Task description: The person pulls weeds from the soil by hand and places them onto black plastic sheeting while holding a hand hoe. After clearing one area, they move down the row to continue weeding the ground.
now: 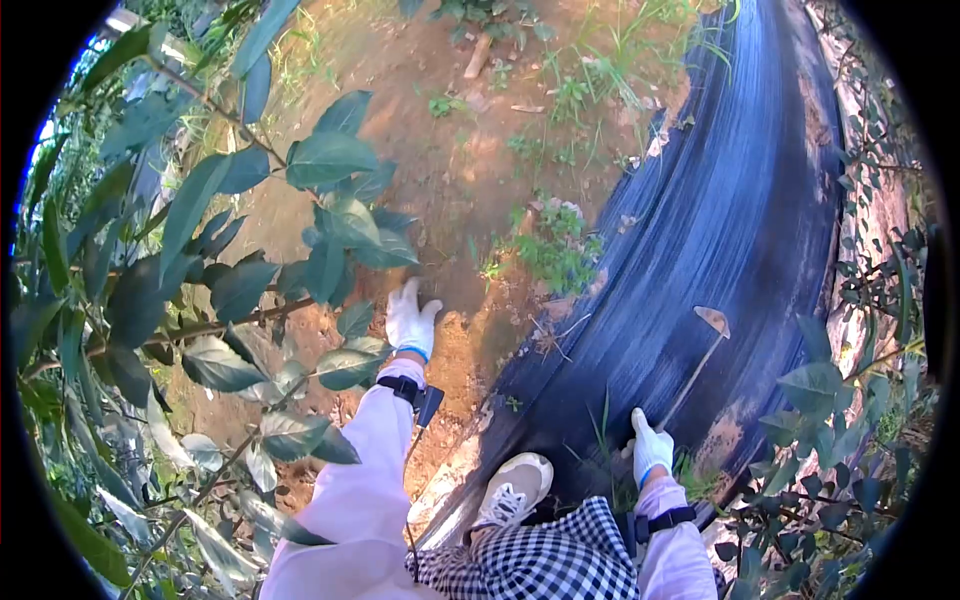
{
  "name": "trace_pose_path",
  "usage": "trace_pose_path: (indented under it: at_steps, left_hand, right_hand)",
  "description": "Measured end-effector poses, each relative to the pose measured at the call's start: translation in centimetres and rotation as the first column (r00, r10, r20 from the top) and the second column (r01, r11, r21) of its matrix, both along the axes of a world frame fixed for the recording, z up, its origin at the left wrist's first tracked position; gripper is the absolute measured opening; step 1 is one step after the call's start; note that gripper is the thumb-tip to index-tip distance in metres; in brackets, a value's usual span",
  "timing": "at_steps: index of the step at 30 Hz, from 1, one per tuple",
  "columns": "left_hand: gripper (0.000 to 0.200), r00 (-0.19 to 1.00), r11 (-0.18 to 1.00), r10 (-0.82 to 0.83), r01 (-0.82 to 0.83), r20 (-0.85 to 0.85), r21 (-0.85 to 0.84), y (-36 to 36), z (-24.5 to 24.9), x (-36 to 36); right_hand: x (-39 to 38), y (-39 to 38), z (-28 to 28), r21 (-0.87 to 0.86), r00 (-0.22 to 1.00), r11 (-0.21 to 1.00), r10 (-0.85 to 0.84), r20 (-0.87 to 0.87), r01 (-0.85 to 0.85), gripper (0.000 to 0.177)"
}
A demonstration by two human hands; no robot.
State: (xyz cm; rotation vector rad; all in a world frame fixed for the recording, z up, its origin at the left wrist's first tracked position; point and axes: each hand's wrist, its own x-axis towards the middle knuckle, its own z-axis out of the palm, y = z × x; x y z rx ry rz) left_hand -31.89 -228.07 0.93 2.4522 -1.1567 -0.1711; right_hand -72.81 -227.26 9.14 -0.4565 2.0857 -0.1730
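Note:
My left hand [410, 318], in a white glove with a blue cuff, reaches over the bare soil [450, 370] beside a leafy branch. Its thumb stands apart from the fingers, and nothing shows in it. Lower right, my right hand [650, 447], gloved the same way, is closed round the thin handle of a sickle [712, 321]. The sickle's short, pale blade points up and left above the black plastic sheet [730, 170]. Part of the grip is hidden by the fingers.
Leafy branches [240, 290] crowd the left side, and more foliage [820, 410] stands on the right. Weeds [560, 245] grow along the sheet's left edge. A shoe [515, 490] and checked cloth [550, 560] are at the bottom. A wood piece [479, 56] lies farther off.

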Motion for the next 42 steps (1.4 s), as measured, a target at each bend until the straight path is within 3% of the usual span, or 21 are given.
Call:
trace_pose_path:
  at_steps: [1, 4, 5, 8, 9, 13, 16, 20, 21, 24, 25, 29, 33, 34, 36, 37, 38, 39, 40, 41, 42]
  left_hand:
    - [0.026, 0.994, 0.995, -0.087, 0.090, -0.062, 0.049, -0.5, -1.0, 0.6]
    - [0.024, 0.976, 0.998, -0.056, 0.059, -0.212, 0.009, -1.8, -1.5, 0.8]
    - [0.021, 0.967, 0.995, -0.012, -0.013, -0.253, -0.097, -2.1, -1.5, 0.6]
    - [0.019, 0.954, 0.981, 0.116, -0.154, -0.277, -0.119, -4.4, -1.6, 0.5]
    - [0.019, 0.989, 0.980, 0.119, -0.132, -0.093, -0.146, -5.7, -1.2, -0.2]
    - [0.023, 0.987, 0.991, -0.086, 0.099, -0.137, 0.095, -8.2, -1.1, 0.5]
    - [0.023, 0.903, 0.936, -0.312, 0.345, -0.294, 0.065, -6.9, -0.6, -1.0]
    - [0.026, 0.891, 0.909, -0.414, 0.415, -0.185, -0.034, -7.6, 0.3, -4.4]
    - [0.027, 0.859, 0.858, -0.486, 0.504, -0.158, 0.099, -8.2, -0.4, -4.2]
    - [0.023, 0.894, 0.947, -0.277, 0.316, -0.353, 0.055, -9.0, -1.1, -4.5]
    - [0.021, 0.805, 0.990, -0.135, 0.131, -0.578, -0.048, -9.0, -0.7, -4.6]
    - [0.034, 0.937, 0.946, -0.300, 0.316, -0.176, 0.068, -10.5, -0.7, -5.8]
    - [0.030, 0.811, 0.835, -0.483, 0.540, -0.330, 0.107, -13.9, -1.8, -10.8]
    - [0.025, 0.747, 0.737, -0.625, 0.661, -0.229, 0.143, -14.7, -0.7, -11.1]
    - [0.022, 0.810, 0.836, -0.546, 0.542, -0.212, -0.081, -14.6, -3.3, -10.7]
    - [0.023, 0.835, 0.923, -0.381, 0.366, -0.396, -0.116, -14.1, -3.3, -10.2]
    - [0.024, 0.795, 0.978, -0.209, 0.180, -0.569, -0.108, -13.2, -3.2, -9.5]
    - [0.028, 0.716, 0.992, -0.121, 0.107, -0.687, -0.064, -12.0, -0.8, -9.4]
    - [0.019, 0.685, 0.950, -0.202, -0.037, -0.700, -0.310, -10.6, -4.8, -9.5]
    - [0.016, 0.928, 0.916, -0.349, 0.309, -0.129, -0.255, -9.8, -7.1, -8.9]
    - [0.014, 0.745, 0.841, -0.478, 0.541, 0.466, -0.001, -9.4, -6.9, -9.0]
  right_hand:
    - [-0.1, 0.0, -0.2, 0.001, 1.000, 1.000, -0.009, -0.013, 0.009, 0.042]
    - [-0.3, -0.1, -0.2, 0.015, 0.999, 1.000, 0.027, -0.023, -0.027, 0.041]
    - [-0.4, -0.3, 0.0, 0.018, 1.000, 1.000, 0.022, -0.008, -0.022, 0.041]
    - [-0.9, -0.3, -0.1, 0.048, 1.000, 0.999, 0.018, 0.009, -0.019, 0.041]
    - [-0.7, -0.5, 0.1, 0.047, 1.000, 0.999, 0.017, 0.005, -0.018, 0.040]
    - [-0.7, -0.8, 0.6, 0.036, 1.000, 0.999, -0.012, 0.014, 0.012, 0.040]
    - [-0.6, -1.9, 0.6, -0.058, 0.996, 0.996, -0.068, 0.060, 0.071, 0.039]
    - [-1.1, -4.2, 0.6, -0.103, 0.994, 0.991, -0.079, 0.070, 0.086, 0.039]
    - [-1.3, -4.4, 0.0, -0.090, 0.996, 0.993, -0.077, 0.054, 0.081, 0.039]
    - [-1.7, -4.4, -1.5, -0.078, 0.996, 0.993, -0.082, 0.040, 0.085, 0.035]
    - [-1.8, -4.5, -1.6, -0.079, 0.997, 0.994, -0.073, 0.032, 0.076, 0.033]
    - [-1.0, -4.6, -1.2, -0.078, 0.996, 0.993, -0.086, 0.009, 0.087, 0.031]
    - [-1.0, -4.9, -0.8, -0.070, 0.996, 0.993, -0.093, 0.013, 0.094, 0.032]
    - [-1.0, -4.8, -0.8, -0.069, 0.996, 0.993, -0.090, 0.024, 0.091, 0.032]
    - [-1.0, -4.9, -0.9, -0.080, 0.996, 0.993, -0.091, 0.021, 0.093, 0.034]
    - [-1.1, -4.8, -1.0, -0.077, 0.996, 0.993, -0.091, 0.013, 0.092, 0.037]
    - [-1.2, -4.7, -1.1, -0.073, 0.995, 0.993, -0.096, 0.005, 0.096, 0.039]
    - [-1.1, -4.9, -0.6, -0.062, 0.998, 0.996, -0.066, 0.010, 0.067, 0.038]
    - [-1.0, -5.2, -0.6, -0.063, 0.998, 0.996, -0.060, 0.008, 0.061, 0.038]
    - [-1.0, -5.3, -0.5, -0.059, 0.999, 0.997, -0.054, 0.000, 0.053, 0.038]
    - [-1.0, -5.2, -0.2, -0.048, 0.999, 0.998, -0.045, -0.010, 0.044, 0.038]
